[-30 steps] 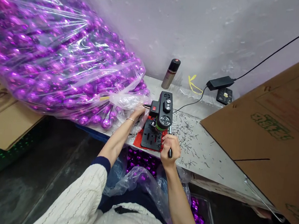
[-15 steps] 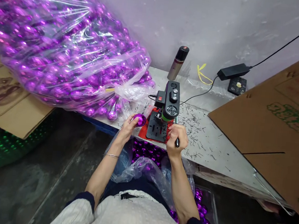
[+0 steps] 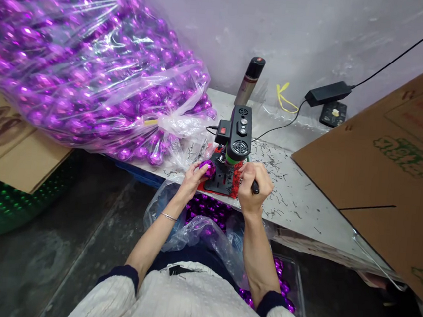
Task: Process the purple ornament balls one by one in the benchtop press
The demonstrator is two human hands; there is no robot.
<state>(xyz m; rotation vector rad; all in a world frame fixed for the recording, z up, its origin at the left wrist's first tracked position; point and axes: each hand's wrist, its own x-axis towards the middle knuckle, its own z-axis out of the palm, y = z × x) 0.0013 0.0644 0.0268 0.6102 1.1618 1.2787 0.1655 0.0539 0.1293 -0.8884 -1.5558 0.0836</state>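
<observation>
One glossy purple ball (image 3: 208, 168) is pinched in the left grip (image 3: 191, 179); right grip (image 3: 260, 178) clasps black cylindrical handle (image 3: 255, 187); pale tabletop (image 3: 320, 226) ends toward six o'clock.

We see pale, fairly even light on the wall (image 3: 302, 32), with white glare streaking the plastic bag (image 3: 130, 71). The floor (image 3: 88, 236) looks dim to us, and wide-angle distortion stretches the cardboard box (image 3: 392, 181).
</observation>
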